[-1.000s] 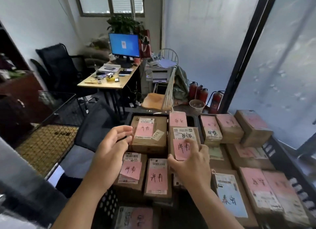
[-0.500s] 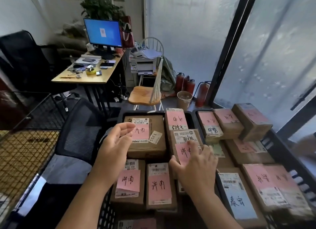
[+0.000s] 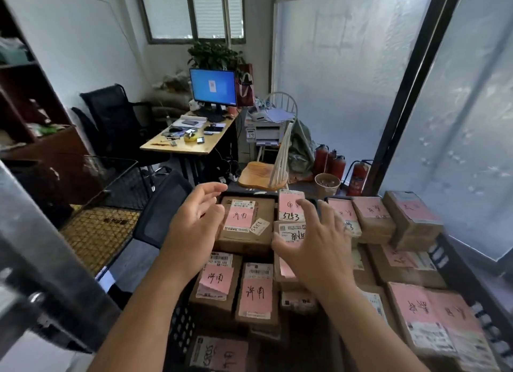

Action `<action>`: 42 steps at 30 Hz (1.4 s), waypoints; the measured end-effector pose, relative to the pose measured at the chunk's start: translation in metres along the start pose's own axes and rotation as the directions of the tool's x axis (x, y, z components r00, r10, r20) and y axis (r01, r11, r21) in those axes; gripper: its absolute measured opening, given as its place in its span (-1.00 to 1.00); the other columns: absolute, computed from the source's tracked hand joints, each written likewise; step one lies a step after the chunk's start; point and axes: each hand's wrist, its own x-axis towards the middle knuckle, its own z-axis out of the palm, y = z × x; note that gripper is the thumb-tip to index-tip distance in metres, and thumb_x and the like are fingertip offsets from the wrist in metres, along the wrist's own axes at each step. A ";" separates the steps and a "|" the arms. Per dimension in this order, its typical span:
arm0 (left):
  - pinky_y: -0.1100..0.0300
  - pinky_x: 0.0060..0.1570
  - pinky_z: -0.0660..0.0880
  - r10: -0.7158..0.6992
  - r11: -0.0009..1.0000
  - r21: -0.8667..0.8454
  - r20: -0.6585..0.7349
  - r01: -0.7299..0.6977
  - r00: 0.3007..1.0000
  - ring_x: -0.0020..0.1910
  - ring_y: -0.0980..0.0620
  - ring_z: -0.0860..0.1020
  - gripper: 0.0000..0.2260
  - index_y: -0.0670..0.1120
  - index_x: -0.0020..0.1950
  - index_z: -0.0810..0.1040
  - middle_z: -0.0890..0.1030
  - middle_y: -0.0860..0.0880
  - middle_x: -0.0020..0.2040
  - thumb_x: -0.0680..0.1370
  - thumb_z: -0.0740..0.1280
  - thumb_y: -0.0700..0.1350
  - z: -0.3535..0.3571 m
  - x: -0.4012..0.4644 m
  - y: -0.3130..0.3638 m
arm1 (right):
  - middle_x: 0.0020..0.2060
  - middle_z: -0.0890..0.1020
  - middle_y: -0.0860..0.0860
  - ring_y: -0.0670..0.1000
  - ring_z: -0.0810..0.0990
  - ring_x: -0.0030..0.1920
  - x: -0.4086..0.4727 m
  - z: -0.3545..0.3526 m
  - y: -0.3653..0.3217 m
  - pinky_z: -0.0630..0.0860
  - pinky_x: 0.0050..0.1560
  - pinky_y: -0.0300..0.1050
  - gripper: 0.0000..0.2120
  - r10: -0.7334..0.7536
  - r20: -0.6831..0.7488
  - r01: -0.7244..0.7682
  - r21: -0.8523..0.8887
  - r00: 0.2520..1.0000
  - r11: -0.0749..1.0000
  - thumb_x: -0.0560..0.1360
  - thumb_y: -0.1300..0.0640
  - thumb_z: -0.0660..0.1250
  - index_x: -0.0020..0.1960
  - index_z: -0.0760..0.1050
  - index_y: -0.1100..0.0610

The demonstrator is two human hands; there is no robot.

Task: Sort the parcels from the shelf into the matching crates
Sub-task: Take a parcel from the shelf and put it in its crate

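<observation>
Both hands spread above brown cardboard parcels with pink labels, packed in black crates.

The black plastic crate on the right (image 3: 455, 263) holds stacked pink-labelled parcels; the black crate below the hands (image 3: 181, 327) holds more, among them a large brown parcel (image 3: 247, 232) at its far end. The left hand (image 3: 191, 230) hovers at that parcel's left edge, fingers apart and loosely bent, gripping nothing. The right hand (image 3: 316, 249) is splayed wide over a smaller parcel with a pink label (image 3: 288, 232); contact cannot be told.
</observation>
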 end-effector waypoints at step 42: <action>-0.03 0.06 0.57 0.329 0.644 -0.175 -0.815 0.744 -0.477 -0.16 0.04 0.63 -0.56 0.30 0.43 0.45 0.51 0.17 0.41 0.54 0.23 0.07 0.083 -1.210 0.333 | 0.52 0.32 -0.03 0.10 0.32 0.51 -0.994 -0.328 -0.172 0.41 0.42 0.27 -0.31 -0.890 -0.281 0.248 0.891 -0.360 -0.381 0.50 -0.29 0.37 0.55 0.24 -0.15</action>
